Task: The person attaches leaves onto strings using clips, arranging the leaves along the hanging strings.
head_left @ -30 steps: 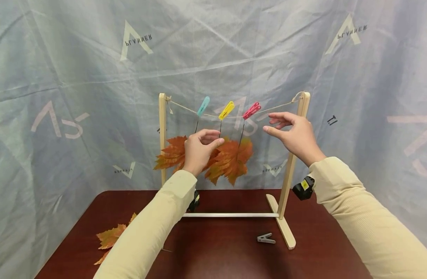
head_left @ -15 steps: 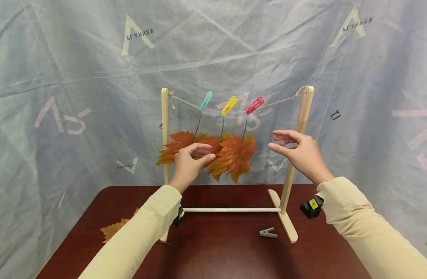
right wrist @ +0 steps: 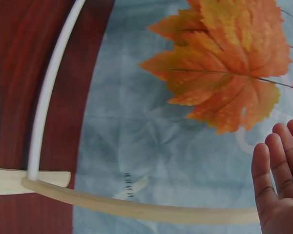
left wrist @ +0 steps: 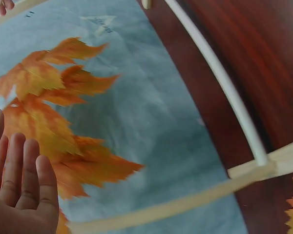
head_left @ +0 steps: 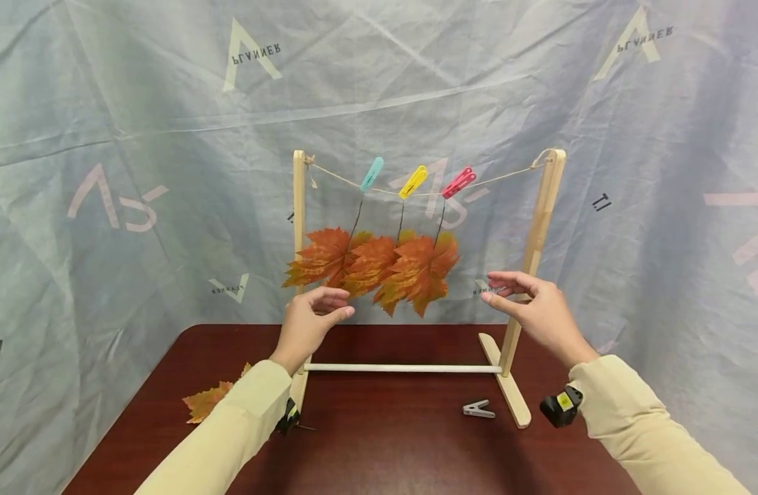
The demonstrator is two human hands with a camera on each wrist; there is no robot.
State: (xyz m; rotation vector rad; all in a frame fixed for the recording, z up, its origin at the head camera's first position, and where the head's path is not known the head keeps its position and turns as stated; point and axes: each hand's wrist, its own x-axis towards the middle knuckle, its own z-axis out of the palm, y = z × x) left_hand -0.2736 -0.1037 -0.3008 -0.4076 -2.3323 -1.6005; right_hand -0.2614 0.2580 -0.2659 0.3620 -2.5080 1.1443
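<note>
Three orange maple leaves hang side by side from a string (head_left: 502, 178) on a wooden stand. A blue clothespin (head_left: 372, 174) holds the left leaf (head_left: 319, 256), a yellow clothespin (head_left: 414, 182) the middle leaf (head_left: 369, 265), a red clothespin (head_left: 459, 182) the right leaf (head_left: 420, 271). My left hand (head_left: 310, 323) is just below the left leaf, fingers relaxed, nothing in it. Off to the right of the leaves, my right hand (head_left: 539, 313) hovers by the right post, also holding nothing. In the right wrist view the right leaf (right wrist: 224, 73) is apart from the fingers.
A grey clothespin (head_left: 479, 409) lies on the dark red table (head_left: 391, 440) near the stand's right foot (head_left: 513, 402). Another maple leaf (head_left: 208, 401) is at the table's left, partly behind the left sleeve. A white crossbar (head_left: 403, 368) joins the stand's posts.
Both hands have moved down; the left one has also gone left, away from the leaf stems. The leaves and clothespins still hang on the string. The view has shifted slightly.
</note>
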